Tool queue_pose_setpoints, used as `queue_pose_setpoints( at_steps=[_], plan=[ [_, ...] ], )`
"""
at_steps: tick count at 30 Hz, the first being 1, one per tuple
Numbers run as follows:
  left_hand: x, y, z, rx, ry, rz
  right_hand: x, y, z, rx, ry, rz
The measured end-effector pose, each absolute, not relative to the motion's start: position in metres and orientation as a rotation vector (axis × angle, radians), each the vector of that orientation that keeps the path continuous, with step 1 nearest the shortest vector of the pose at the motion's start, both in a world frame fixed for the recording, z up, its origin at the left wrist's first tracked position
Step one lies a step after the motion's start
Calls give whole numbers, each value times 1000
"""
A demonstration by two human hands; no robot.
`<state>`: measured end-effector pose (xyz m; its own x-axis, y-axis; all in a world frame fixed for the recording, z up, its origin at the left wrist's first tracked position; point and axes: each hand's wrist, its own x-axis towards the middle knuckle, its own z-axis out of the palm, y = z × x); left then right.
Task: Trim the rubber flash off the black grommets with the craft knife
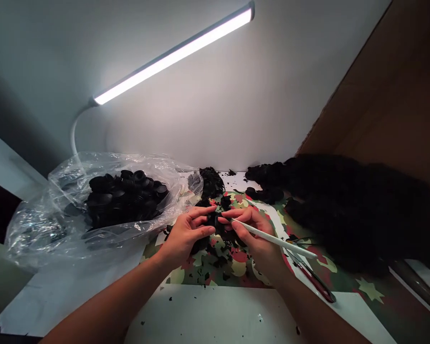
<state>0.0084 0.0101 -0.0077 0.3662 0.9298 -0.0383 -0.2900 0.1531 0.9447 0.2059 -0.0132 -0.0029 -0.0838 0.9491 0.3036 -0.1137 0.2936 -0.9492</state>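
My left hand (186, 234) and my right hand (252, 239) meet over the middle of the bench, both closed round a small black rubber part (212, 220) held between their fingertips. A thin white tool (275, 240) lies in my right hand too, its handle sticking out to the right. Black scraps (218, 260) lie scattered on the camouflage-patterned mat (236, 270) under my hands.
A clear plastic bag (93, 205) of black ribbed parts (125, 196) sits at the left. A big heap of black parts (351, 210) fills the right. A red-handled tool (313, 277) lies by my right wrist. A lit lamp bar (175, 55) hangs overhead. Cardboard (390, 95) stands at the right.
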Motion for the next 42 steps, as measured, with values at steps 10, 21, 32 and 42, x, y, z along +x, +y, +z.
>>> queue_pose_setpoints(
  at_steps=[10, 21, 32, 42],
  plan=[
    [12, 6, -4, 1295, 875, 1151, 206, -21, 4, -964, -1723, 850],
    [11, 4, -8, 1301, 932, 1142, 202, -18, 1, -966, -1877, 465],
    [14, 1, -1, 1118, 745, 961, 221, 3, 3, -1301, -1684, -270],
    [16, 9, -10, 949, 702, 1027, 208, -6, -2, -1017, -1324, 1056]
  ],
)
